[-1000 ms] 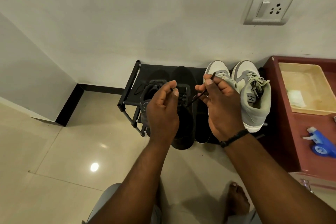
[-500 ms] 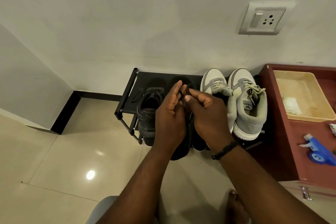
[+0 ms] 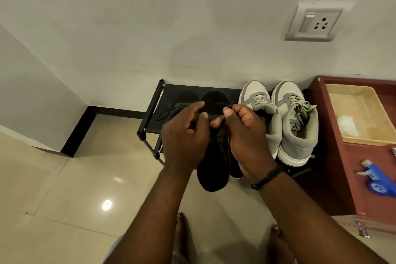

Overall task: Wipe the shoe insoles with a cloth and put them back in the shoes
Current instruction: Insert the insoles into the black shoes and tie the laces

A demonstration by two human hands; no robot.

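A black shoe point(image 3: 212, 169) lies lengthwise on the black shoe rack point(image 3: 153, 111), its heel hanging over the front edge. My left hand point(image 3: 184, 135) and my right hand point(image 3: 246, 135) are close together above its lacing. My right thumb and forefinger pinch the black lace point(image 3: 228, 106). My left hand's fingers are curled at the same lace, which they mostly hide. A second black shoe point(image 3: 179, 106) sits to the left, largely hidden by my left hand. No insole can be made out. A white cloth point(image 3: 347, 124) lies in the beige tray point(image 3: 355, 94) at the right.
A pair of grey and white sneakers point(image 3: 297, 130) stands on the rack's right half. A red cabinet point(image 3: 330, 167) adjoins the rack and carries the tray and a blue spray bottle point(image 3: 379, 181). A wall with a socket point(image 3: 315, 21) is behind. My bare feet point(image 3: 182, 233) are on the tiled floor.
My hands were apart with the lace stretched between them. They have since come together over the black shoe. The view has shifted slightly.
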